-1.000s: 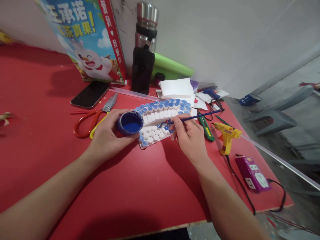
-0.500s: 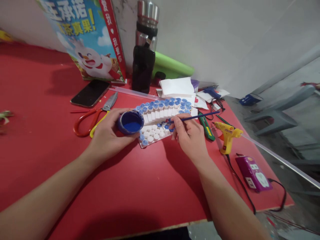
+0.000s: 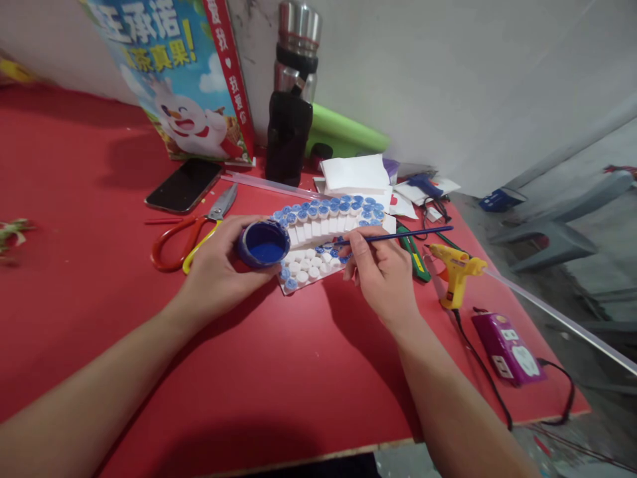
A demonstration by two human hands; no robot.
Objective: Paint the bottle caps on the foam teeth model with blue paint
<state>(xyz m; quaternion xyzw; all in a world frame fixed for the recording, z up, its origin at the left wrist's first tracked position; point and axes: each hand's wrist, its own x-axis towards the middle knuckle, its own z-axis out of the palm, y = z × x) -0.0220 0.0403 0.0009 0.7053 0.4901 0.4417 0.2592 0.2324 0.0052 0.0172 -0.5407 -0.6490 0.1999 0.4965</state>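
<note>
My left hand (image 3: pixel 219 262) is wrapped round an open jar of blue paint (image 3: pixel 263 244), tipped a little so the paint shows. Between the fingers of my right hand (image 3: pixel 381 269) is a thin blue paintbrush (image 3: pixel 418 233), its handle pointing right and its tip over the craft piece. That craft piece (image 3: pixel 318 231) lies just beyond both hands: a white board with a curved band of white strips and many small round discs. Discs along the back and right are blue, while a cluster of front discs (image 3: pixel 307 265) is white. My right fingers partly cover its right side.
Scissors (image 3: pixel 186 242) and a phone (image 3: pixel 184 184) lie left. A steel-and-black bottle (image 3: pixel 291 99) and a printed bag (image 3: pixel 184 86) stand behind. On the right are a green cutter (image 3: pixel 415 257), a yellow glue gun (image 3: pixel 454 269) with its cord, and a purple power box (image 3: pixel 508 348).
The brush has tilted flatter, its tip shifting slightly over the discs in the middle of the craft piece. My left hand keeps the paint jar in place. The whole view has shifted slightly.
</note>
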